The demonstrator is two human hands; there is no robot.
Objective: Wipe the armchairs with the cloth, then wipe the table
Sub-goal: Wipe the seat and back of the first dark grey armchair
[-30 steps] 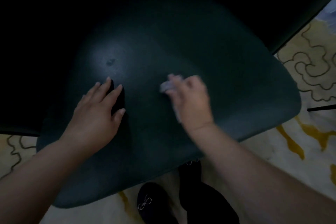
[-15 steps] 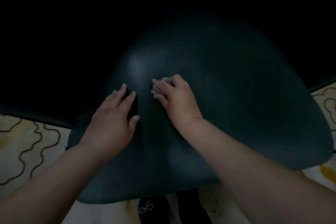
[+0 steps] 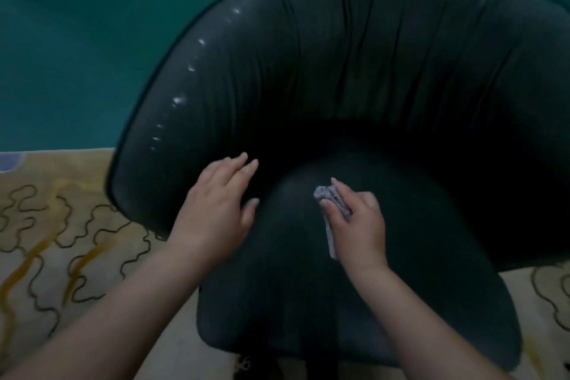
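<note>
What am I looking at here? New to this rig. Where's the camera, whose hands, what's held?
There is no robot. One wide-angle camera sits on a person's head and looks forward and down, so the two bare arms entering from the bottom are the wearer's own. The right hand has a closed grip on a small folded grey cloth and presses it to the seat of a dark armchair. The left hand is open and empty, lying flat where the seat meets the curved backrest. The chair stands on a pale patterned carpet before a green wall. No table is in view.

Dim room, teal wall, squiggle-patterned cream carpet.
</note>
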